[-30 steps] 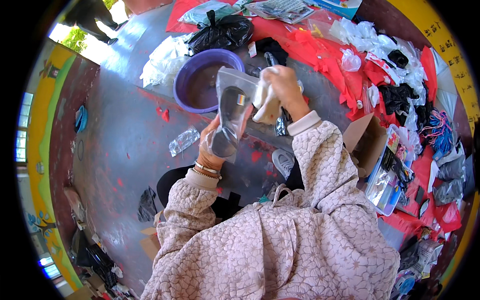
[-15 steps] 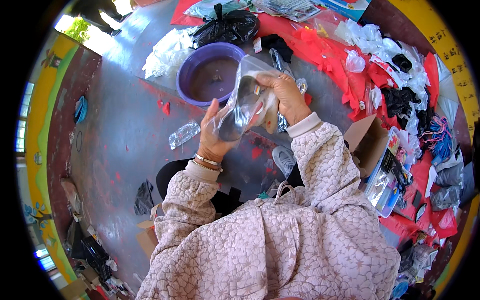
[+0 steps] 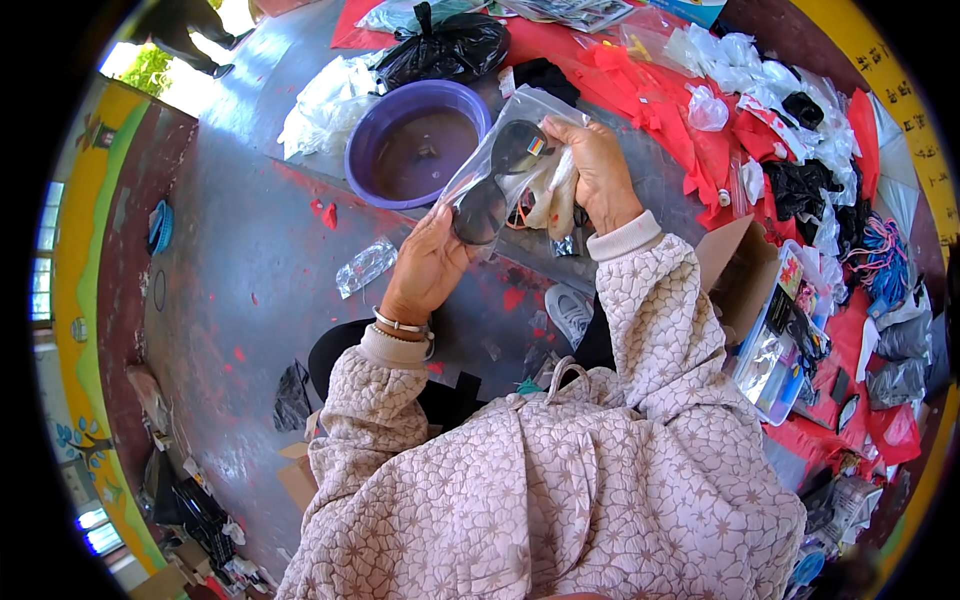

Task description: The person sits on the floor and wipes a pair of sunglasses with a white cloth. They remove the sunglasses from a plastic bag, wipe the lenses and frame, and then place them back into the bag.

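Note:
Dark sunglasses (image 3: 480,211) lie inside a clear plastic bag (image 3: 510,108), which I hold up between my two hands. One lens carries a small coloured sticker. My left hand (image 3: 425,262) is closed on the bag's lower left edge, next to the lower lens. At the upper right end, my right hand (image 3: 598,172) pinches the bag between thumb and fingers. Something pale and limp (image 3: 553,205) hangs beneath the bag by my right hand; I cannot make out what it is. Just beyond the bag stands a purple basin (image 3: 362,185) with murky water in it.
Black (image 3: 450,50) and white plastic bags (image 3: 325,108) lie behind the basin. A crumpled clear wrapper (image 3: 366,267) is on the floor at left. Right of me are an open cardboard box (image 3: 735,270), a plastic bin (image 3: 775,350) and red sheeting (image 3: 650,110) under heaped bags. Someone's legs (image 3: 185,45) show far left.
The bag has turned flatter toward me and risen slightly to the right, so both lenses show clearly. My left hand has closed in on its edge.

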Action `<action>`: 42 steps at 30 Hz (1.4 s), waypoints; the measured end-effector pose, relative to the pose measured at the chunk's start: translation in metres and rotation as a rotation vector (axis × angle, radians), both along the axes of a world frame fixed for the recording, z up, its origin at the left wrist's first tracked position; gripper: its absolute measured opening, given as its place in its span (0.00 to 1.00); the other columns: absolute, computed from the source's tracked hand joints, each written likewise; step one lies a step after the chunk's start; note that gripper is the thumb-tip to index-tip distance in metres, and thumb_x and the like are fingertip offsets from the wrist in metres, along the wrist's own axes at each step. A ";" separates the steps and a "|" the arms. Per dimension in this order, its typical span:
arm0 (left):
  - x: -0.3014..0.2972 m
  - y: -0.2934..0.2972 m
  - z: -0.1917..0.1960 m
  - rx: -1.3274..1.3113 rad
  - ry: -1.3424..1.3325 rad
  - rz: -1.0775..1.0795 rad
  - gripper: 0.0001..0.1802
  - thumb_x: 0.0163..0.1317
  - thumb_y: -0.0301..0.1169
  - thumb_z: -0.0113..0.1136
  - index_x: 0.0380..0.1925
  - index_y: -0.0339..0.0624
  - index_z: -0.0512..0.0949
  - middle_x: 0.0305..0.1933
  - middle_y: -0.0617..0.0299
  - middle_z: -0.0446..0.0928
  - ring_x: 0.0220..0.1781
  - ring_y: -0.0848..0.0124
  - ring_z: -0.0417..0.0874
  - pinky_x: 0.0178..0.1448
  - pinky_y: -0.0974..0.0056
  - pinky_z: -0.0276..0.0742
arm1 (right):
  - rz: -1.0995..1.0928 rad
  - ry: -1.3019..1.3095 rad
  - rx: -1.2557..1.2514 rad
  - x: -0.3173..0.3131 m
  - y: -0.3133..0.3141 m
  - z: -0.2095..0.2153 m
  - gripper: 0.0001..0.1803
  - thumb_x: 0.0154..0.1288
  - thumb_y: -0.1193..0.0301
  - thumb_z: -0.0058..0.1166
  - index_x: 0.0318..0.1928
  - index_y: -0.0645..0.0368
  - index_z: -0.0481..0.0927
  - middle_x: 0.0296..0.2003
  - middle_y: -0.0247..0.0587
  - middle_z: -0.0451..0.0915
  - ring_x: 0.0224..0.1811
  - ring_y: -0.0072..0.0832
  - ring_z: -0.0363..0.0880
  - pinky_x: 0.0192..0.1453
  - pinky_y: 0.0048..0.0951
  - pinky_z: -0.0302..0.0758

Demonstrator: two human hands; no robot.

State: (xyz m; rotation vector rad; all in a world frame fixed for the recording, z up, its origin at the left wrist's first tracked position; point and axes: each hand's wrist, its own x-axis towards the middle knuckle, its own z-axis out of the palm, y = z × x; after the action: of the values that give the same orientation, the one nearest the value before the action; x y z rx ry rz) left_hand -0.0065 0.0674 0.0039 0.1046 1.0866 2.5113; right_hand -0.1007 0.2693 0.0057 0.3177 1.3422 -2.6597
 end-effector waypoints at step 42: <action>0.004 -0.008 0.017 -0.283 -0.143 0.009 0.16 0.65 0.35 0.49 0.42 0.32 0.75 0.37 0.57 0.79 0.36 0.71 0.80 0.42 0.69 0.74 | -0.129 0.333 0.850 -0.026 0.007 -0.024 0.14 0.56 0.63 0.51 0.28 0.64 0.79 0.22 0.53 0.78 0.25 0.44 0.79 0.31 0.39 0.72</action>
State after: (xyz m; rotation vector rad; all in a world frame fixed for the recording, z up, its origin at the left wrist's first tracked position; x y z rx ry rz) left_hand -0.0024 0.0589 0.0210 -0.1566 1.3677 2.3040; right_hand -0.1267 0.2758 -0.0181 0.0350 2.5900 -2.1285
